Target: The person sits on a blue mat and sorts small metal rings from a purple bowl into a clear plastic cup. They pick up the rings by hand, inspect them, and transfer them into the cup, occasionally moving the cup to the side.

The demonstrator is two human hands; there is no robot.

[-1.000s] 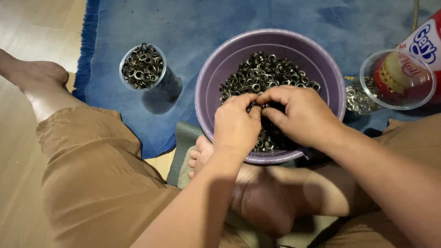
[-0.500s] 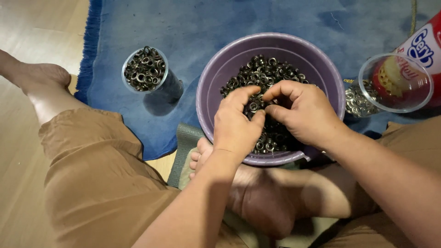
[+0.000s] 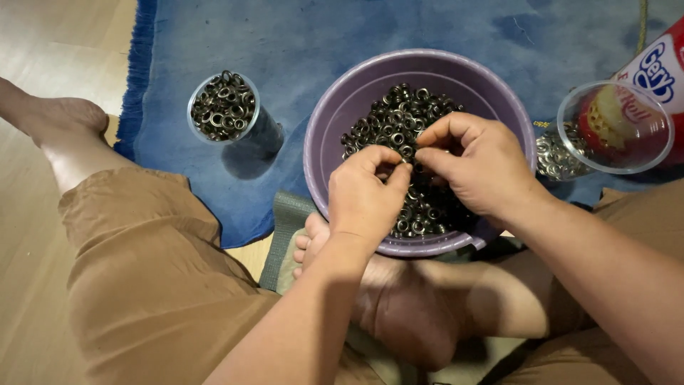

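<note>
Head view: the left hand [image 3: 367,196] and the right hand [image 3: 476,165] meet over the purple bowl [image 3: 335,121], fingertips pressed together and pinching one small metal eyelet [image 3: 407,162] between them, just above the heap of dark metal eyelets [image 3: 399,117] that fills the bowl; the left thumb and forefinger curl round to the pinch, the right hand's fingers are bent down to it from the other side; the bowl sits at the near edge of the blue rug [image 3: 299,43], its near rim over the person's crossed bare feet and a grey-green mat [image 3: 285,232]; towards the rug's left edge stands a clear cup [image 3: 223,105] full of the same dark eyelets, well apart from the bowl; near the rug's right edge, just beside the bowl, a second clear cup [image 3: 614,127] lies tilted with silver eyelets [image 3: 554,153] at its base, a red and white packet [image 3: 659,68] behind it; tan shorts [image 3: 142,285] cover both legs; pale wood floor [image 3: 43,43] lies left of the rug
</note>
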